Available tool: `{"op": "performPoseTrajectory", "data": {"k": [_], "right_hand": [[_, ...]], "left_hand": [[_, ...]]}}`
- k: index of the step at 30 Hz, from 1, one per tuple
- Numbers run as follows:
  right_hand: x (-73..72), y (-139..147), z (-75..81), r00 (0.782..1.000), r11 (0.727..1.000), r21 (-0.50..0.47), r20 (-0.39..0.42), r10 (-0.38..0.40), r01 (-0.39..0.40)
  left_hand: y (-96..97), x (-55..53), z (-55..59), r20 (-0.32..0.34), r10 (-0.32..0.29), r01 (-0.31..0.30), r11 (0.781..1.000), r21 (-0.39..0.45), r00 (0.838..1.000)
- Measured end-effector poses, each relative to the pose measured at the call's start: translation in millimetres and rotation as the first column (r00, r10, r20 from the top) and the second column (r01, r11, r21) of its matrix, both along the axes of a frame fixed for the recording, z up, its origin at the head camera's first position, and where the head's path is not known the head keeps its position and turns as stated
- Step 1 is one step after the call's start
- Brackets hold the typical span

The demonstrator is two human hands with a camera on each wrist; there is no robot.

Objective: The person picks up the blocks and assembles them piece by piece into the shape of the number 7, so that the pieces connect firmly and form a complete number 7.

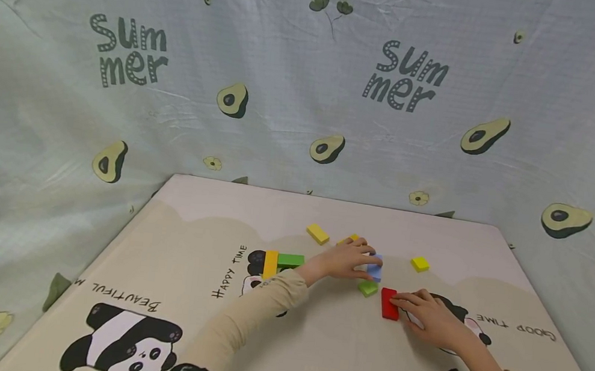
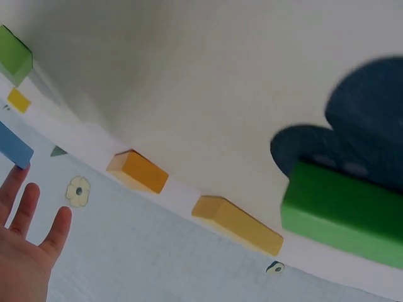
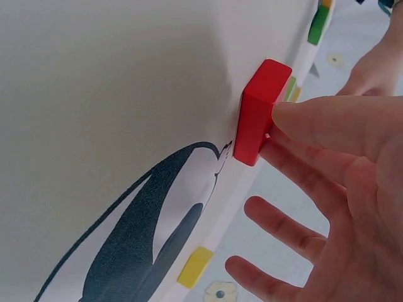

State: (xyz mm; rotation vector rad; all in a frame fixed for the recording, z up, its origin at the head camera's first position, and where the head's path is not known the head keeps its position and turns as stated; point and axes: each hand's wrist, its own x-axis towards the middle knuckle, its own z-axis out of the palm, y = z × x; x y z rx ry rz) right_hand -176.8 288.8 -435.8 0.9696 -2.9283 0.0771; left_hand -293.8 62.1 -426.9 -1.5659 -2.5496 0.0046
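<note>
1. The left hand (image 1: 346, 261) holds a light blue rectangular block (image 1: 374, 269) between thumb and fingers, right of centre towards the table's far side.
2. The right hand (image 1: 433, 317) has its thumb and forefinger on a glossy red rectangular block (image 1: 388, 304), the other fingers spread; whether those 2 digits pinch it, I cannot tell. The block lies on the table just left of that hand.
3. Between these 2 blocks sits a small light green block (image 1: 368, 288), close to both.
4. Of 3 yellow blocks beyond, 1 oblong piece (image 1: 318, 234) lies apart at far left, 1 partly covered piece (image 1: 345, 240) sits behind the left hand, and 1 small squarish piece (image 1: 420, 264) lies farther right.
5. Left of the left wrist, an orange oblong block (image 1: 270, 265) adjoins a dark green oblong block (image 1: 291, 261); the beige left sleeve (image 1: 250, 319) passes just in front.
6. Panda drawings and lettering cover the cream table surface (image 1: 324, 345); a pale avocado-print cloth (image 1: 284, 57) rises behind.
</note>
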Motion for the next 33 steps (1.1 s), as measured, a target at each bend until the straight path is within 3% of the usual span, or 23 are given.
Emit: {"op": "performPoseTrajectory", "data": {"k": [6,11,25,33], "right_hand": [[1.4,-1,0.7,1.000,1.000,-0.008,0.018,-0.025,0.025],[2.6,-2,0.7,0.998,0.999,-0.006,0.032,-0.051,0.051],[2.9,-4,-0.9,0.997,0.998,-0.014,0.044,-0.056,0.056],[2.8,-4,0.1,0.997,0.999,-0.008,0.049,-0.052,0.053]], "left_hand": [[7.9,-0.1,-5.9,0.014,0.004,-0.004,1.000,0.028,1.000],[16.7,2.3,-8.8,0.029,0.040,-0.041,0.999,0.030,0.999],[34.1,8.9,-13.0,0.018,0.121,-0.119,0.991,-0.064,0.993],[39.2,10.0,-17.4,0.054,0.153,-0.147,0.985,-0.093,0.987]]}}
